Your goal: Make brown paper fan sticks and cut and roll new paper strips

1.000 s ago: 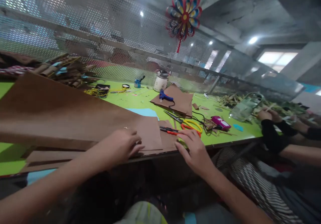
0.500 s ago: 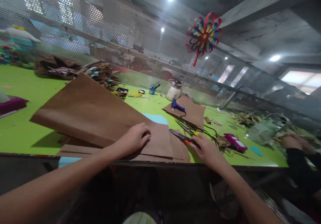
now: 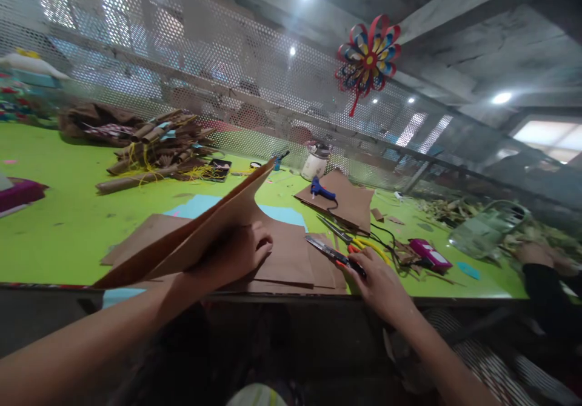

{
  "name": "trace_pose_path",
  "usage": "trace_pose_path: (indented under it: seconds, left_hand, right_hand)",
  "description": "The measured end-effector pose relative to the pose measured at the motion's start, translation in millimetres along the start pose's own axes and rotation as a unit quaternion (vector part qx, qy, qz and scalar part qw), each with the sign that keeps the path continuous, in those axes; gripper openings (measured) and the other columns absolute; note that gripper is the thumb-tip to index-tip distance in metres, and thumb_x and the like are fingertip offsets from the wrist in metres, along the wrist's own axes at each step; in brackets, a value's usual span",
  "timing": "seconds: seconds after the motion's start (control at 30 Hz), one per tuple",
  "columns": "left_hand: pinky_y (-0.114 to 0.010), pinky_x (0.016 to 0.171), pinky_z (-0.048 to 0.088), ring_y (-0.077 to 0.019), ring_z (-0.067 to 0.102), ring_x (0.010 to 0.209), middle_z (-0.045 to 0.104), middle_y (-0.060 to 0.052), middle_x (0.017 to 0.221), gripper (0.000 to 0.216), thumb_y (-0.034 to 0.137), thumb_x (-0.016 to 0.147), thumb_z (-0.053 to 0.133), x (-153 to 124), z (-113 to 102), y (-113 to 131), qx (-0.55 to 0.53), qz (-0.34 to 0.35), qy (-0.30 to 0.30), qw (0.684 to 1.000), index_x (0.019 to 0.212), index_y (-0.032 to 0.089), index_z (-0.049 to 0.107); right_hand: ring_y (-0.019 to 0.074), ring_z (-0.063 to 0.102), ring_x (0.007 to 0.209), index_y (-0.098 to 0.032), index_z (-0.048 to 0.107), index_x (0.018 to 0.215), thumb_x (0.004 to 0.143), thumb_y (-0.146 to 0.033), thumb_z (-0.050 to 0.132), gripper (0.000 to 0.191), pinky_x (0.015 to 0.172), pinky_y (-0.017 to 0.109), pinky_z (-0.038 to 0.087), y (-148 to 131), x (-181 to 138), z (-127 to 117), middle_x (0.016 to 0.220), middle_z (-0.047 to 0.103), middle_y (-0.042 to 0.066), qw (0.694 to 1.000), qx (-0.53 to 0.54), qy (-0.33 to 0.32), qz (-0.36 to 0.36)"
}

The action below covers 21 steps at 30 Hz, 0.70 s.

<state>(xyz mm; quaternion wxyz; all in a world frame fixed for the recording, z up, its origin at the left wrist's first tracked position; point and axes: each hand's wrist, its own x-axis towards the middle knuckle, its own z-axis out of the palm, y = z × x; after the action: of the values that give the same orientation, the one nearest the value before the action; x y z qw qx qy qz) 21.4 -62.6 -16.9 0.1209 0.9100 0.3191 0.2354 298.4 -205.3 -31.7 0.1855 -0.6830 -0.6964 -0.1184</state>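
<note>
My left hand (image 3: 254,245) rests with curled fingers on a sheet of brown kraft paper (image 3: 288,254), pressing it to the table. Its lifted part (image 3: 218,221) curves up beside my wrist and partly shades the hand. Under it lie more brown sheets (image 3: 150,231) and light blue paper (image 3: 200,205). In my right hand (image 3: 379,276) is a black utility knife (image 3: 334,252), its blade pointing left, with the tip by the sheet's right edge. Yellow-handled scissors (image 3: 352,240) lie open just beyond this hand.
A blue glue gun (image 3: 322,189) sits on another brown paper stack (image 3: 352,203). To the right are a magenta packet (image 3: 430,254) and a clear jar (image 3: 488,230), near another person's hands (image 3: 539,256). Brown paper rolls with yellow string (image 3: 150,163) lie back left.
The large lifted part of the brown paper has swung from the left to upright beside my left hand, uncovering the rolls behind. My right hand stays on the knife, which has shifted slightly.
</note>
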Motion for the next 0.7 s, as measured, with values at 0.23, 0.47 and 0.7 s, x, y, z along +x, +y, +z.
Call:
trace_pose_path:
  seconds: [0.23, 0.47, 0.7]
  left_hand:
    - [-0.031, 0.073, 0.038, -0.0179, 0.055, 0.074, 0.062, -0.004, 0.077, 0.024, 0.029, 0.086, 0.045, 4, 0, 1, 0.005, -0.01, 0.0, 1.0, 0.072, 0.017, 0.061]
    - [-0.03, 0.069, 0.039, -0.0178, 0.055, 0.074, 0.063, -0.003, 0.083, 0.02, 0.03, 0.086, 0.046, 1, -1, 2, -0.023, -0.024, 0.013, 0.999, 0.078, 0.019, 0.061]
    - [-0.031, 0.075, 0.039, -0.0185, 0.056, 0.078, 0.063, -0.005, 0.08, 0.019, 0.025, 0.085, 0.046, 4, 9, -6, -0.007, -0.013, 0.025, 1.0, 0.073, 0.017, 0.059]
  right_hand:
    - [0.0217, 0.057, 0.086, -0.018, 0.06, 0.102, 0.09, -0.028, 0.047, 0.02, 0.079, 0.037, 0.048, 3, 1, -3, 0.095, 0.053, 0.009, 1.0, 0.02, -0.015, 0.008]
    - [0.0222, 0.058, 0.086, -0.017, 0.06, 0.102, 0.09, -0.027, 0.047, 0.021, 0.079, 0.036, 0.047, 4, -1, -2, 0.096, 0.054, 0.009, 0.999, 0.02, -0.015, 0.024]
    - [0.0234, 0.058, 0.089, -0.018, 0.061, 0.101, 0.089, -0.028, 0.048, 0.021, 0.079, 0.036, 0.047, -1, 2, -2, 0.096, 0.055, 0.01, 0.999, 0.025, -0.024, 0.024]
